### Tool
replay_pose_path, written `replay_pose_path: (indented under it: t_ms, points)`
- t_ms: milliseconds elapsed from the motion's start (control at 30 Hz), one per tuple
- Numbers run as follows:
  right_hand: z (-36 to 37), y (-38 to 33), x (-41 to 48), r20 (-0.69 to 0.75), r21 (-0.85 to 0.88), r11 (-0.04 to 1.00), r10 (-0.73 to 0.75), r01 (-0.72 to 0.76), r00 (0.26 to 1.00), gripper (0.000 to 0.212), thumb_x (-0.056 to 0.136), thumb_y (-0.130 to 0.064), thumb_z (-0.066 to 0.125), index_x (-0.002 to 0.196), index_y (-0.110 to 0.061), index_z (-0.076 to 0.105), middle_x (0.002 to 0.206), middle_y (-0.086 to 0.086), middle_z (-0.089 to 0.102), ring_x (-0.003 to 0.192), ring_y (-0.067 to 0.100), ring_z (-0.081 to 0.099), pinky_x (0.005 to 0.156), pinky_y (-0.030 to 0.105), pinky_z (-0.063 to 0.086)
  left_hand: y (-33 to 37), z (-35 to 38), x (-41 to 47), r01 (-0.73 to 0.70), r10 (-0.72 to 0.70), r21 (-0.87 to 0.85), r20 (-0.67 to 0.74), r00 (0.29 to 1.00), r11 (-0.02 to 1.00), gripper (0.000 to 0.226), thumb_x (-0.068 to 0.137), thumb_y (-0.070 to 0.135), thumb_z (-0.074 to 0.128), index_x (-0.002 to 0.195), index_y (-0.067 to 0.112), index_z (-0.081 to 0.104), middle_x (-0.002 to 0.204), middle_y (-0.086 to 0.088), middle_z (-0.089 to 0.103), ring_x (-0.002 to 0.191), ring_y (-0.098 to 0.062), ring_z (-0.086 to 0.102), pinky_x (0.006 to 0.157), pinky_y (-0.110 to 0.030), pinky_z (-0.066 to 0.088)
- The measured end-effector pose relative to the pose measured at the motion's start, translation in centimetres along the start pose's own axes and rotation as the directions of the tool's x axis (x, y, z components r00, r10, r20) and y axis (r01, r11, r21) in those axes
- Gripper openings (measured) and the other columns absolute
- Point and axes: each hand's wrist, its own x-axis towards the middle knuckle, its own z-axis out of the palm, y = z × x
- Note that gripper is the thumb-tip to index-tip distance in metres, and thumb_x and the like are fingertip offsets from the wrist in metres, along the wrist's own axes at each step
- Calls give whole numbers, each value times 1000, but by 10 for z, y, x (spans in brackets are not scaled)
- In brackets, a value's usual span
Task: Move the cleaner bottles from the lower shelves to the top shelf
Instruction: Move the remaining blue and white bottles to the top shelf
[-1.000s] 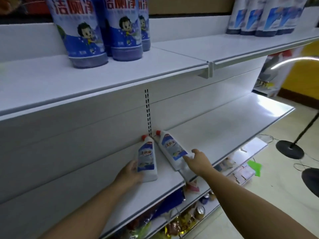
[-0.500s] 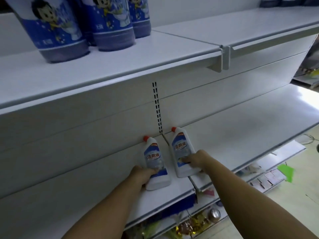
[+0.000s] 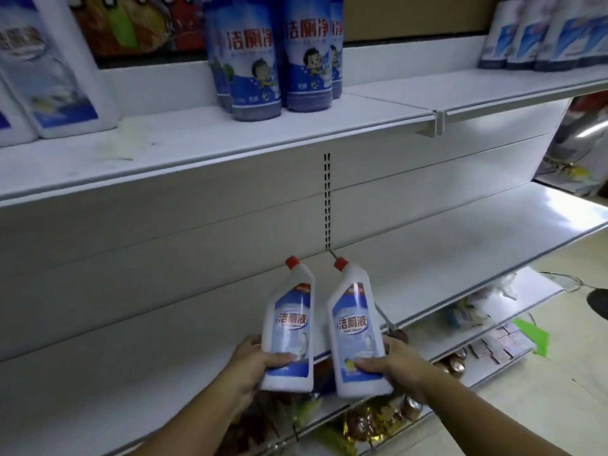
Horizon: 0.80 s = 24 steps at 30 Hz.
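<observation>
Raised off the shelf [image 3: 460,258]: left hand [image 3: 250,366] grips left bottle [image 3: 291,324], right hand [image 3: 399,363] right bottle [image 3: 353,330], fingers [image 3: 250,341] largely hidden.

Below the slotted upright [image 3: 326,202], my left hand [image 3: 253,363] holds one cleaner bottle [image 3: 289,330] left of it, and my right hand [image 3: 398,363] holds the other bottle [image 3: 357,337] straight under it. Above the upright and to its left, canisters [image 3: 279,60] stand on the top shelf [image 3: 197,146].

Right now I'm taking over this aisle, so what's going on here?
A person's left hand grips the left bottle of cleaner and the right hand grips the right bottle, red caps up, in front of the lower shelf. Neither is on the top shelf yet, where blue-labelled bottles stand.
</observation>
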Motion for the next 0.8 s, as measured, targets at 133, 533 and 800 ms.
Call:
replay_pose_path:
  t_ms: [133,533,800]
  points:
    - [60,5,-50,2,17,995,-99,99,995,53,61,-13,82,108,-5,60,96,12,75,89,26,72,73,35,57,-5,-53,-72,-83,87,-47,82,993,995,96,24,2,87,114,-4,55,96,-23,72,75,-34,71,56,-36,57]
    - [239,-61,-200,253,-14,909,-400,416,881,64,55,-15,84,114,-10,59,103,15,73,95,31,70,74,34,58,33,-182,-284,-455,480,-207,89,873,866,115,6,7,94,114,3,55,100,-26,70,83,-40,70,61,-42,58]
    - [326,-221,-207,253,-21,732,-655,681,712,55,53,-16,83,103,-13,62,89,6,76,81,22,74,66,32,58,168,-278,-343,-760,745,-108,-147,650,641,105,13,19,96,111,14,59,102,-12,74,90,-31,71,62,-36,60]
